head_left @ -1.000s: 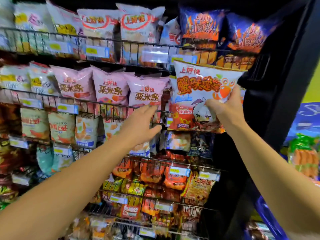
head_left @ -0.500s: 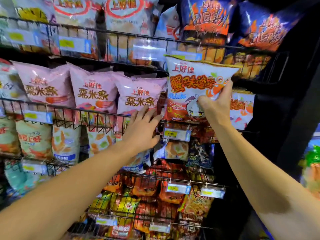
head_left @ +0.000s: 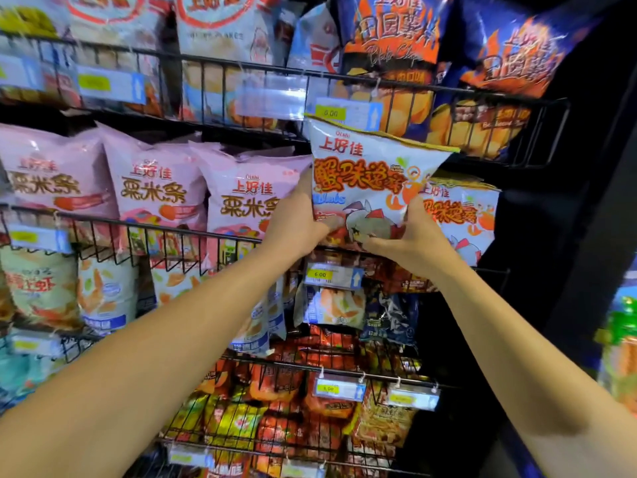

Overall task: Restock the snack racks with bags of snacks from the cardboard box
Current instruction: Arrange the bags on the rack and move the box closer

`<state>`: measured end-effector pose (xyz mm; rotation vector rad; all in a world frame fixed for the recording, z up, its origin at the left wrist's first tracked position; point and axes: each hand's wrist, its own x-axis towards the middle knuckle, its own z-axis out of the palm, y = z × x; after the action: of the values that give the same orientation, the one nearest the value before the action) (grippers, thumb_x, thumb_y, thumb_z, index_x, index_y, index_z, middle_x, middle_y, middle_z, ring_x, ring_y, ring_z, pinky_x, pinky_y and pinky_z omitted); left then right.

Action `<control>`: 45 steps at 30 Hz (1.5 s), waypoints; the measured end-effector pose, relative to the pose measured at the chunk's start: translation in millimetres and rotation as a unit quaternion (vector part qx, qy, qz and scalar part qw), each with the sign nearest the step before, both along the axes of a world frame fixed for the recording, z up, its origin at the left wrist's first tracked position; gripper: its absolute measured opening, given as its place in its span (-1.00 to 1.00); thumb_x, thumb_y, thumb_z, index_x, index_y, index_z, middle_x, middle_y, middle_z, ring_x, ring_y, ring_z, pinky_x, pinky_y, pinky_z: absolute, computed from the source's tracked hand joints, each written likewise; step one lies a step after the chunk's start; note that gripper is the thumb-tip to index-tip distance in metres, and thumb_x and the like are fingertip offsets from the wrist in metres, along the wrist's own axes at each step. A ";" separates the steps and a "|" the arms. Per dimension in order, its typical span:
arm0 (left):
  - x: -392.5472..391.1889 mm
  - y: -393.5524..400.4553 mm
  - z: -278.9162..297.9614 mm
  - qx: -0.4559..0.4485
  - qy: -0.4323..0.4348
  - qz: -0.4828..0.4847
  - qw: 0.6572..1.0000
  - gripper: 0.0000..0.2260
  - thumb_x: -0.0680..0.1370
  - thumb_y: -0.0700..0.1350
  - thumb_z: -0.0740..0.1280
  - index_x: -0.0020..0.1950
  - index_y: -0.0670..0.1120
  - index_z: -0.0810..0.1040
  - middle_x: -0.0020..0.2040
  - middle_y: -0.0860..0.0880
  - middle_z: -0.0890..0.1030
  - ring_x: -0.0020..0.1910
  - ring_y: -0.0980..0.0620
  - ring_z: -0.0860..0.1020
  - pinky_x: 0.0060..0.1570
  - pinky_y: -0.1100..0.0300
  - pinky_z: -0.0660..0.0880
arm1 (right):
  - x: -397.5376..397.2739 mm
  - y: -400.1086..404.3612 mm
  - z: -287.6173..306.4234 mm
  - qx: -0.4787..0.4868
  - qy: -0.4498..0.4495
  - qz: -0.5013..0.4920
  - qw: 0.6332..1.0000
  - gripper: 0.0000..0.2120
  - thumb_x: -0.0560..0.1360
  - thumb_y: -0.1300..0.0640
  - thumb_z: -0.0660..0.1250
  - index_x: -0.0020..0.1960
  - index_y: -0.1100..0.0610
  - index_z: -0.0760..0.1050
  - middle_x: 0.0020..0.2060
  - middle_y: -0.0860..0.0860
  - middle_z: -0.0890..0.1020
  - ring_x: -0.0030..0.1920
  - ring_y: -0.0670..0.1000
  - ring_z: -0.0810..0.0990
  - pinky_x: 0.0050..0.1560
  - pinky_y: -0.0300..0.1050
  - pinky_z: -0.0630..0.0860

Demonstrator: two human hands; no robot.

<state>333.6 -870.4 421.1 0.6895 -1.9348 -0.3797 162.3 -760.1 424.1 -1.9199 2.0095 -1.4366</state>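
We hold a white snack bag with orange lettering up against the wire rack, at the right end of its second shelf from the top. Our left hand grips the bag's lower left edge, fingers curled behind it, and our right hand grips its lower right corner, thumb across the front. The bag stands upright, its top edge just below the price tag on the shelf above. Just to its right, a matching white bag already sits on the same shelf, partly behind ours. To the left, three pink bags stand in a row along that shelf. Above, dark blue chip bags fill the top right. Lower shelves hold red and orange packets.
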 end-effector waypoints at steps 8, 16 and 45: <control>-0.5 -13.1 0.4 -0.022 -0.071 -0.002 0.997 -0.20 0.43 0.04 0.53 0.55 0.02 0.17 0.18 -0.01 0.59 0.08 -0.02 0.57 -0.10 0.26 0.40 | -18.4 -39.3 -15.5 0.001 0.078 -0.107 0.991 -0.44 0.48 0.14 0.46 0.38 0.34 0.38 -0.27 -0.17 0.54 -0.27 -0.18 0.56 -0.41 -0.41 0.39; -11.2 -31.9 13.3 -0.022 -0.199 0.060 0.978 -0.23 0.51 0.20 0.41 0.56 -0.08 0.14 0.28 -0.14 0.58 0.17 -0.19 0.55 -0.09 0.16 0.39 | -23.6 -39.5 3.0 0.112 0.076 -0.102 0.986 -0.22 0.47 -0.05 0.51 0.51 0.10 0.15 0.16 0.06 0.58 0.09 0.14 0.59 0.03 0.10 0.58; -23.6 -15.2 -4.3 -0.083 -0.078 0.012 0.993 -0.24 0.60 0.03 0.35 0.62 0.23 -0.11 0.64 -0.11 -0.06 0.56 -0.07 0.18 0.40 -0.07 0.32 | 0.8 -28.8 -10.3 -0.092 0.119 -0.114 0.982 -0.20 0.61 0.13 0.35 0.62 -0.21 -0.08 0.62 -0.04 -0.23 0.59 0.04 0.08 -0.15 -0.22 0.41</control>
<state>310.0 -885.5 416.8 0.6495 -2.0761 -0.1505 163.1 -788.9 413.9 -2.0810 2.3451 -1.5564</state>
